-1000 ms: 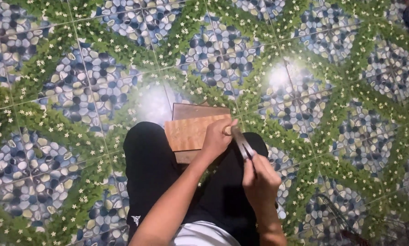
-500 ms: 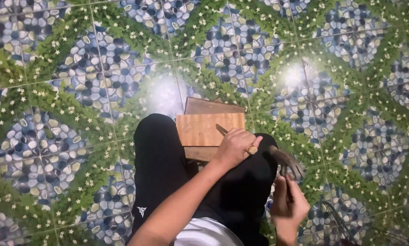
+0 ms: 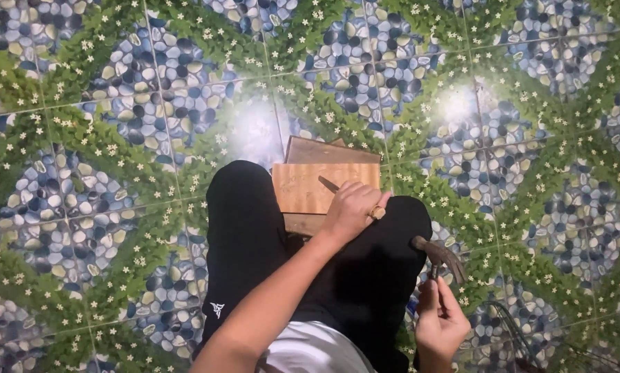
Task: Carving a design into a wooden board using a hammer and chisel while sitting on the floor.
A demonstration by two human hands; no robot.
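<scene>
On the patterned floor (image 3: pixel 116 124) lies the wooden board (image 3: pixel 310 188), between the knees. The left hand (image 3: pixel 351 211) pins a chisel (image 3: pixel 329 184) there; right-hand fingers (image 3: pixel 440 324) clench a raised hammer (image 3: pixel 440 254). Carving looks unfinished.

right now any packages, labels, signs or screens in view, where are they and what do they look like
No packages, signs or screens.
Small white logo mark: on the black trousers, near the left thigh, pale on black.
Otherwise only wooden boards on the patterned tile floor, the left hand resting on them with a thin tool, and the right hand holding a hammer.
</scene>
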